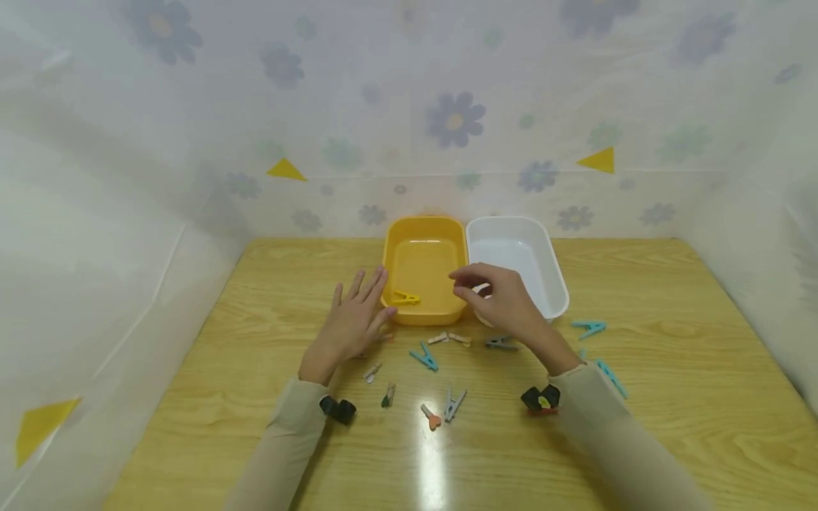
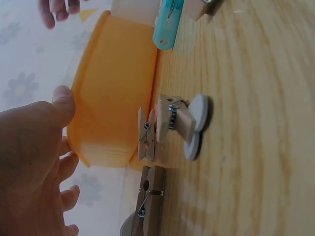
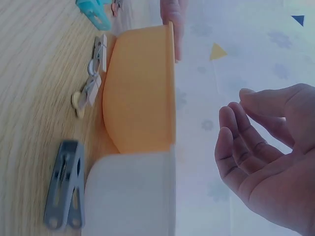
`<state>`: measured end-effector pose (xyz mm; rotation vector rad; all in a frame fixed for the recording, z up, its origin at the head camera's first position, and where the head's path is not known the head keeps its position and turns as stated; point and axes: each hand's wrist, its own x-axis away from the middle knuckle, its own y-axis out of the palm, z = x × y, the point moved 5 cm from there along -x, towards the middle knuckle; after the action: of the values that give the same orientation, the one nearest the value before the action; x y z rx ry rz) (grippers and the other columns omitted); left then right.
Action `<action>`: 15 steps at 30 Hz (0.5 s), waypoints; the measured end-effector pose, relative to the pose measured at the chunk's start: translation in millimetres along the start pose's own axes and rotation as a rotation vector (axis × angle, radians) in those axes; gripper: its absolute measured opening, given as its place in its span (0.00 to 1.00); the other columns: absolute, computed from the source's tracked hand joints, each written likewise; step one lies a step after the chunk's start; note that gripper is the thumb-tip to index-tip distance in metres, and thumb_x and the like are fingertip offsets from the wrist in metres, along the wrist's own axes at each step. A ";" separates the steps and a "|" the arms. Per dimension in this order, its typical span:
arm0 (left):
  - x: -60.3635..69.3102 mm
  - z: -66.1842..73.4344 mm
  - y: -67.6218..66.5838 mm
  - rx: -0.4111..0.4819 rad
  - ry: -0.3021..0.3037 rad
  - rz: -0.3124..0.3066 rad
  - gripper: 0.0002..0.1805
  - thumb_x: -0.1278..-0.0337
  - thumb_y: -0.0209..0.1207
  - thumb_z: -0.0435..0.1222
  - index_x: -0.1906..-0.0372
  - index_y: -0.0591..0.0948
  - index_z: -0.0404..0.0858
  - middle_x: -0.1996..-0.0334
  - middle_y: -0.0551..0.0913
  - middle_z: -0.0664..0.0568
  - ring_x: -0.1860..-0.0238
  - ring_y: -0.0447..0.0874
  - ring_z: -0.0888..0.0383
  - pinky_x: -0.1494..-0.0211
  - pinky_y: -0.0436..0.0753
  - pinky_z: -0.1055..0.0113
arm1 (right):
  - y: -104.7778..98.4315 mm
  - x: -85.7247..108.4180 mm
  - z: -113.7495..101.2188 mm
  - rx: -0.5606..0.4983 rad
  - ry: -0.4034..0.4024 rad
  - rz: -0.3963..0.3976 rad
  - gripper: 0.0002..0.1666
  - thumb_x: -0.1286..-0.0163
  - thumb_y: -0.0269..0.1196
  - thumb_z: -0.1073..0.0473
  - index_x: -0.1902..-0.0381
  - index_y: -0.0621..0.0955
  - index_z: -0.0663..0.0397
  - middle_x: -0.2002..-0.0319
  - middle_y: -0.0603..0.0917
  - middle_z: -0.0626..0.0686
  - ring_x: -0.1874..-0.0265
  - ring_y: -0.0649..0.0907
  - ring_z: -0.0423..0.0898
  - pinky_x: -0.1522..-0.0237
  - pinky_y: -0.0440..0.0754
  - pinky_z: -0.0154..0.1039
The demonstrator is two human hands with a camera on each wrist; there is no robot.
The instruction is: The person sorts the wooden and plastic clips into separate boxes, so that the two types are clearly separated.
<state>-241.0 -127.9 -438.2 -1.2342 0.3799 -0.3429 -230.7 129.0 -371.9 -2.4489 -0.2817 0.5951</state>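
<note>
Head view: left hand (image 1: pixel 348 323) spread against orange tub (image 1: pixel 429 266), right hand (image 1: pixel 506 301) apparently above

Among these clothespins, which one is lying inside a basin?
The yellow clothespin, near the front left corner of the orange-yellow basin. It is the only all-yellow one; the other visible clothespins lie on the table.

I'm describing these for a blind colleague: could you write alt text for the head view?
A person's left hand touches a yellow tub holding one yellow clip, while the right hand, apparently empty, hovers near where that tub meets a white tub. Blue, grey and wooden clips lie scattered on the table.
</note>
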 end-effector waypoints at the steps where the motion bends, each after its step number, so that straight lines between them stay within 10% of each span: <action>1: -0.1 -0.5 -0.2 0.000 0.002 0.003 0.40 0.19 0.37 0.58 0.16 0.44 0.44 0.17 0.43 0.52 0.18 0.34 0.46 0.24 0.42 0.30 | -4.0 3.8 0.8 0.001 -0.001 0.013 0.13 0.29 0.69 0.63 0.47 0.87 0.56 0.55 0.90 0.53 0.60 0.87 0.47 0.61 0.87 0.42; 15: -5.4 -0.9 3.3 0.016 0.025 -0.003 0.40 0.19 0.37 0.58 0.16 0.46 0.42 0.16 0.44 0.51 0.18 0.35 0.46 0.24 0.42 0.30 | -43.4 64.7 22.2 0.045 -0.056 0.166 0.15 0.33 0.71 0.68 0.48 0.87 0.55 0.59 0.89 0.48 0.61 0.86 0.39 0.63 0.83 0.28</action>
<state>-246.0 -125.2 -441.0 -1.2153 0.3965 -0.3636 -187.2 196.2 -384.7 -2.4307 -0.0864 0.7336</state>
